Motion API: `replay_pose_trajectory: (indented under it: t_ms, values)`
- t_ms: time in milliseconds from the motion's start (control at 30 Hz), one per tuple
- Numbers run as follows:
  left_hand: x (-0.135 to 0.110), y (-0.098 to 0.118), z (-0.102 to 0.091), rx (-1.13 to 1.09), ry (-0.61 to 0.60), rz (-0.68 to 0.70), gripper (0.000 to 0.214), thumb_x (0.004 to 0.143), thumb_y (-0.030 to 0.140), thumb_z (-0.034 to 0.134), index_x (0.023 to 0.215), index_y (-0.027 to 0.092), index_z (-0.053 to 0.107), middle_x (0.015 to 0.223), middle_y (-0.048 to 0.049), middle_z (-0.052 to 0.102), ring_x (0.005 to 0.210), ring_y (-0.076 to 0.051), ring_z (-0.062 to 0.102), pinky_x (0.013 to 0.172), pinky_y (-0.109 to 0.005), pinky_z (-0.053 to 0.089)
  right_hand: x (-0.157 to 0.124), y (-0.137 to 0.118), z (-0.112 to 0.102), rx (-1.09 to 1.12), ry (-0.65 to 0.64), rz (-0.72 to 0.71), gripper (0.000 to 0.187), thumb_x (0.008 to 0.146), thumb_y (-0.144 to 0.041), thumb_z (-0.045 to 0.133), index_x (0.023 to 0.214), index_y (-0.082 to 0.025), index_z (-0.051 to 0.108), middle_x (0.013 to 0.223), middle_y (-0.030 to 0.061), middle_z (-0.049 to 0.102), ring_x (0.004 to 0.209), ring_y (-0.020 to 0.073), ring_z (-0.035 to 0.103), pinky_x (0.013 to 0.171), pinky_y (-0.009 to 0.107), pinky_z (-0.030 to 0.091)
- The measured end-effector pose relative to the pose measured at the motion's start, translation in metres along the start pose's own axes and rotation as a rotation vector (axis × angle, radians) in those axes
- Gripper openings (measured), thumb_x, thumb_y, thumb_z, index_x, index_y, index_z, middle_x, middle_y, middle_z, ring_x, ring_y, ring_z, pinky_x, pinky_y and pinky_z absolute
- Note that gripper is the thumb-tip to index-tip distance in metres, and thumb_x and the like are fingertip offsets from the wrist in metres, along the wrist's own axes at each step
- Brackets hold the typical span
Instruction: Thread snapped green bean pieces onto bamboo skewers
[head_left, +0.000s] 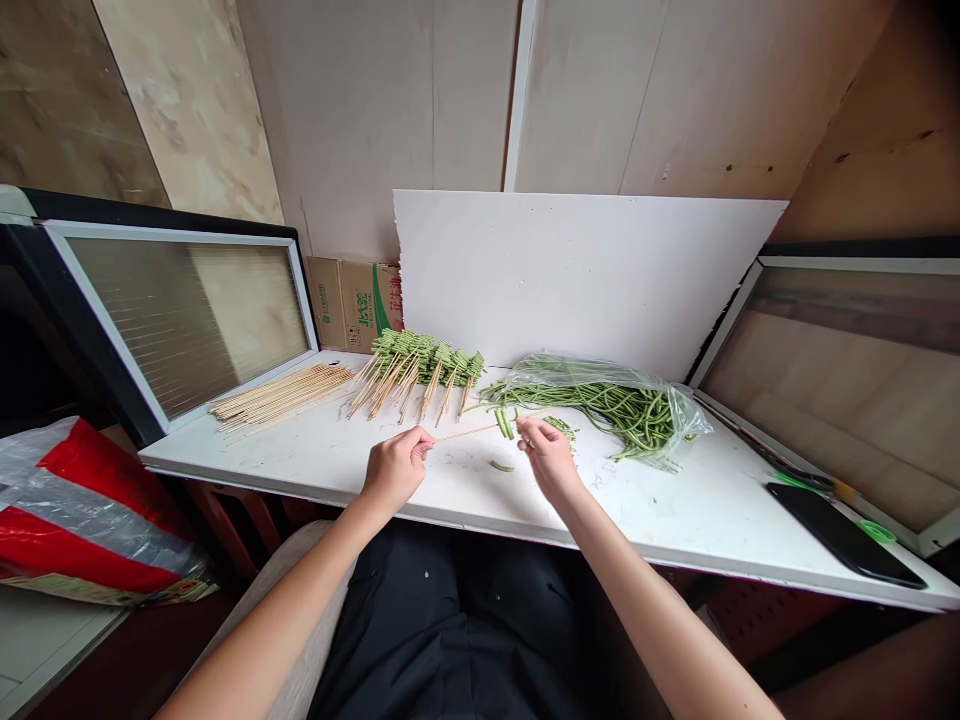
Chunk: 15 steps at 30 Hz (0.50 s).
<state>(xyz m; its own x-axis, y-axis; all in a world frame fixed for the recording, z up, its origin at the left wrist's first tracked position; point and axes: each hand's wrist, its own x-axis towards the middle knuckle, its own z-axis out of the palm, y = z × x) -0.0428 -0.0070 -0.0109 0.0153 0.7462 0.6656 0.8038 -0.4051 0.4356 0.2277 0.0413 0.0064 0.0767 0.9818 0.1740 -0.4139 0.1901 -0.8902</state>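
Note:
My left hand [396, 466] pinches the near end of a thin bamboo skewer [466, 431] above the white table [322, 455]. A few green bean pieces [504, 422] sit threaded on the skewer near its far end. My right hand [550, 456] holds a short green bean piece at that end, fingers closed on it. One loose bean piece [502, 466] lies on the table between my hands. Behind them, finished bean skewers [415, 370] lie in a fanned pile, and long green beans [622, 405] spill from a clear plastic bag.
Bare bamboo skewers [281, 394] lie heaped at the table's left. A white board [585, 270] leans on the wall behind, with a cardboard box [352, 300] beside it. A black phone [844, 533] lies at the right. Glass-lidded cabinets [180, 310] flank the table. A red and clear bag [82, 510] sits lower left.

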Motion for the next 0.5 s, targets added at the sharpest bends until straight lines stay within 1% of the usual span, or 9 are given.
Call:
replay_pose_trajectory:
  t_ms: [167, 267, 367, 500]
  values:
    - [-0.0007, 0.0035, 0.0016, -0.004, 0.001, -0.015, 0.023, 0.09, 0.009, 0.052, 0.087, 0.025, 0.069, 0.077, 0.0002, 0.077, 0.073, -0.019, 0.073, 0.066, -0.026, 0.047, -0.0079, 0.0026, 0.0091, -0.075, -0.068, -0.013, 0.034, 0.068, -0.05, 0.092, 0.067, -0.023, 0.072, 0.083, 0.0041, 0.069, 0.074, 0.0172, 0.055, 0.062, 0.032, 0.043]
    - [0.001, 0.0021, -0.0004, 0.002, 0.002, -0.023, 0.022, 0.091, 0.011, 0.052, 0.088, 0.025, 0.069, 0.078, -0.0004, 0.077, 0.074, -0.02, 0.072, 0.066, -0.027, 0.047, -0.0084, -0.0015, 0.0089, -0.121, -0.1, -0.02, 0.035, 0.068, -0.053, 0.092, 0.072, -0.024, 0.074, 0.087, 0.0046, 0.069, 0.075, 0.0182, 0.056, 0.061, 0.031, 0.044]
    - [0.0017, 0.0011, -0.0007, -0.005, -0.002, -0.032, 0.021, 0.093, 0.012, 0.052, 0.088, 0.025, 0.069, 0.078, -0.0004, 0.077, 0.073, -0.02, 0.072, 0.067, -0.027, 0.046, -0.009, -0.0031, 0.0081, -0.174, -0.145, -0.022, 0.04, 0.067, -0.056, 0.094, 0.079, -0.023, 0.075, 0.086, 0.0042, 0.066, 0.077, 0.0187, 0.057, 0.062, 0.031, 0.046]
    - [0.0012, 0.0011, 0.001, -0.017, -0.011, -0.028, 0.02, 0.095, 0.014, 0.052, 0.087, 0.024, 0.068, 0.077, 0.0001, 0.076, 0.072, -0.019, 0.072, 0.066, -0.027, 0.046, -0.0097, 0.0, 0.0068, -0.231, -0.17, 0.0, 0.042, 0.064, -0.054, 0.097, 0.078, -0.022, 0.075, 0.082, 0.002, 0.064, 0.073, 0.0163, 0.055, 0.064, 0.03, 0.046]
